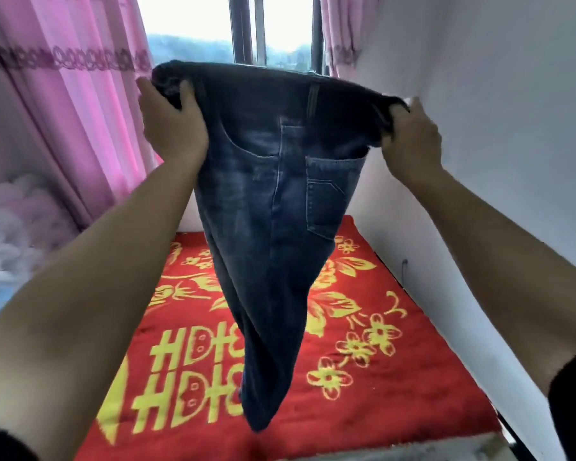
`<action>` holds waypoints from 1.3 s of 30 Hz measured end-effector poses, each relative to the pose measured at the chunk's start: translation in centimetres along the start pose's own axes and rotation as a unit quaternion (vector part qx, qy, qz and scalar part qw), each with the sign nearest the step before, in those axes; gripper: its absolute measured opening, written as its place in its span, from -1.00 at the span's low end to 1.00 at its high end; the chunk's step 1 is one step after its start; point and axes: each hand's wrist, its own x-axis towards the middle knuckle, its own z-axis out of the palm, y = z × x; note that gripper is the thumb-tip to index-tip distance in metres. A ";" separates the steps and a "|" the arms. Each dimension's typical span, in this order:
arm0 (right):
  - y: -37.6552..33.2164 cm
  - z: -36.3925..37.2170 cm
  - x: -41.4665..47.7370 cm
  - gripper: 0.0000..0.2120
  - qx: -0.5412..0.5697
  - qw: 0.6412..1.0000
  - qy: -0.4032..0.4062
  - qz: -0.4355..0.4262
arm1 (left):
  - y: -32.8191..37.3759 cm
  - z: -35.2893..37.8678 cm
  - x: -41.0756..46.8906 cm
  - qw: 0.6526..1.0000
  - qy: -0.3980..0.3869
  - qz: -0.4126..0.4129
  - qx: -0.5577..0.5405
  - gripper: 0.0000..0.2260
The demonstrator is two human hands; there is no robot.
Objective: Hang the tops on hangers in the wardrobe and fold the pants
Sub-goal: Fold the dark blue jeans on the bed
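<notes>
A pair of dark blue jeans [266,201] hangs in the air in front of me, waistband up and stretched wide, a back pocket showing on the right. My left hand [172,123] grips the left end of the waistband. My right hand [411,138] grips the right end. The legs dangle together and taper down over the red blanket [363,377], their lower end blurred. No tops or hangers are in view.
The red blanket with yellow flowers and characters covers the surface below. A white wall [479,94] runs along the right. Pink curtains [74,111] hang at the left beside the window [246,28], with fluffy pale bedding [10,224] at the far left.
</notes>
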 end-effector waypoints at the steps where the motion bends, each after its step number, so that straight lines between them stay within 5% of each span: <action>1: 0.2 1.5 -1.2 -0.72 -0.008 0.997 -0.070 0.018 | -1.6 0.5 -1.0 0.999 -0.037 -0.020 0.020 -0.48; 8: 1.7 8.8 -15.2 -0.77 -0.044 0.942 -0.322 0.083 | -15.8 -0.5 -14.0 0.942 -0.234 -0.204 0.127 -0.48; 12: 3.0 10.3 -26.8 -0.66 -0.022 0.891 -0.430 0.141 | -23.1 -5.9 -25.2 0.861 -0.378 -0.280 0.194 -0.66; 19: 3.3 10.5 -38.9 -0.65 0.023 0.842 -0.480 0.247 | -28.3 -14.1 -37.6 0.713 -0.504 -0.240 0.424 -0.92; 26: 3.0 8.9 -48.4 -0.65 0.074 0.793 -0.456 0.397 | -30.0 -17.6 -44.7 0.704 -0.558 -0.134 0.418 -0.72; 30: 3.4 8.2 -50.8 -0.81 0.022 0.819 -0.484 0.309 | -31.0 -18.3 -45.7 0.713 -0.551 -0.161 0.402 -0.67; 33: 4.2 8.1 -50.9 -0.73 0.005 0.841 -0.491 0.228 | -31.6 -18.6 -45.1 0.711 -0.534 -0.208 0.407 -0.72; 36: 4.3 8.1 -50.9 -0.77 0.039 0.862 -0.475 0.173 | -32.0 -19.5 -45.0 0.675 -0.555 -0.192 0.446 -0.72; 39: 3.7 8.6 -49.8 -0.72 0.084 0.900 -0.375 0.207 | -32.9 -18.9 -44.1 0.638 -0.559 -0.203 0.489 -0.69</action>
